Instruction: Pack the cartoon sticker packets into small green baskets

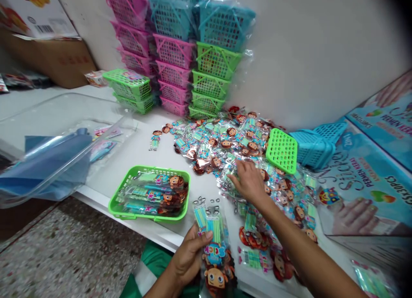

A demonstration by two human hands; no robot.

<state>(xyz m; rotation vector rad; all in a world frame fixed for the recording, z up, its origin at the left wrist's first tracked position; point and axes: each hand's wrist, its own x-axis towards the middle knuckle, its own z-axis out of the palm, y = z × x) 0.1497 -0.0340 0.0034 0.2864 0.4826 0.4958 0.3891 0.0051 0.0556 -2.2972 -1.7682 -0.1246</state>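
Observation:
My left hand [189,256] is closed around a few candy stick packets [214,250] with cartoon-head ends, held upside down at the table's front edge. The thumb presses on their front. Over the big pile of like packets [225,139], my right hand [247,180] reaches in with its fingers bent down among the wrappers. Whether those fingers grip a packet is hard to see. Left of my left hand stands a green basket [117,201] with several of the same packets lying in it.
Stacks of wrapped pink baskets [174,53], green baskets [214,64] and blue baskets [225,25] rise against the wall. A green lattice lid [282,151] and blue baskets [313,145] lie right of the pile. Printed cartons [373,177] stand at right, a clear plastic bin [64,160] at left.

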